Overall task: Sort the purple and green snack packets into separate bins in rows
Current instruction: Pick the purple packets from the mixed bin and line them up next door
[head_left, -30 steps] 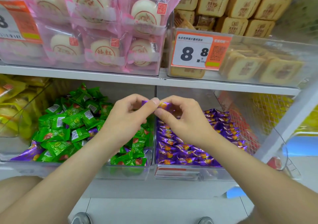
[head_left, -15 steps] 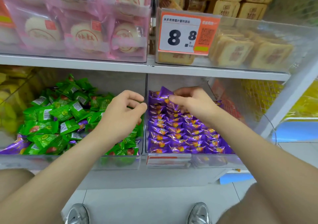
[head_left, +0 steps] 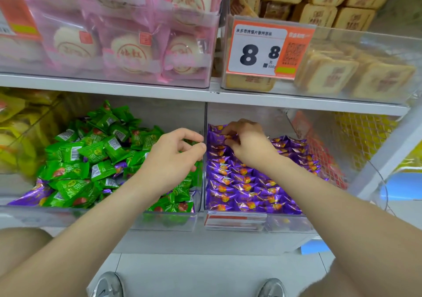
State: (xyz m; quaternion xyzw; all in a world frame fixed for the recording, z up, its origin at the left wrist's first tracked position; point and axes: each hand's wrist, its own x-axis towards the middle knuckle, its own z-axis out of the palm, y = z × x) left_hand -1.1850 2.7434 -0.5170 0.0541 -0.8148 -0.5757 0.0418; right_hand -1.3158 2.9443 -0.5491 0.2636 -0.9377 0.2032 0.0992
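Purple snack packets (head_left: pixel 246 189) lie in neat rows in the right clear bin (head_left: pixel 285 224). The right hand (head_left: pixel 249 143) pinches one purple packet (head_left: pixel 215 137) at the back of that bin. Green snack packets (head_left: pixel 91 159) sit in a messy pile in the left clear bin (head_left: pixel 68 216), with stray purple packets (head_left: pixel 29 196) mixed in. The left hand (head_left: pixel 169 159) hangs over the pile, fingers loosely bent, holding nothing.
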